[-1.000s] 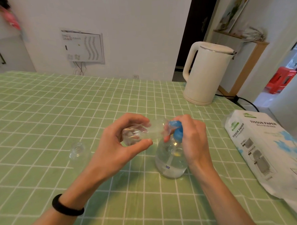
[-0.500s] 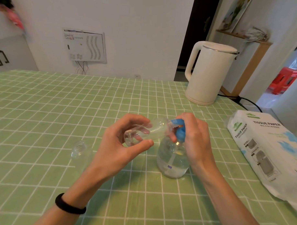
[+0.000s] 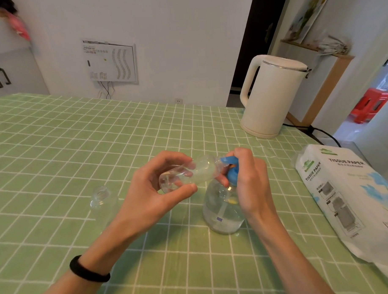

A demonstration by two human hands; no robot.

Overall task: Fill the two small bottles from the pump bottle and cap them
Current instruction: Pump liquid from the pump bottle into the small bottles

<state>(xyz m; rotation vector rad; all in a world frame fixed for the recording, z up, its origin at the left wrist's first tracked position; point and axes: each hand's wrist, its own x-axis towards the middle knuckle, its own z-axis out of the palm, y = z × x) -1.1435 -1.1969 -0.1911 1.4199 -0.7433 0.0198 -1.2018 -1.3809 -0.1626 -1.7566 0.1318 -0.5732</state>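
- We look down on a table [image 3: 56, 140] covered in a green checked cloth.
- Towards the table's left edge, an empty small bottle [image 3: 102, 199] of clear plastic stands upright and uncapped, just beside the left forearm.
- The left hand [image 3: 146, 197], with a black wristband [image 3: 89, 269] on its wrist, is raised over the middle of the table. Its thumb and curled fingers pinch the base end of a second small bottle [image 3: 189, 175].
- That bottle is in the air, tilted almost onto its side. Its mouth points right and meets the nozzle of the blue pump head [image 3: 230, 167].
- The clear pump bottle [image 3: 224, 211] stands on the middle of the table, partly filled with liquid.
- The right hand [image 3: 251, 182] wraps the pump head from the right, fingers curled over its top and pressed together. One fingertip shows below the nozzle.
- A cream kettle [image 3: 272, 95] stands near the table's far right corner.
- A white pack of tissue paper [image 3: 353, 198] lies along the right edge.
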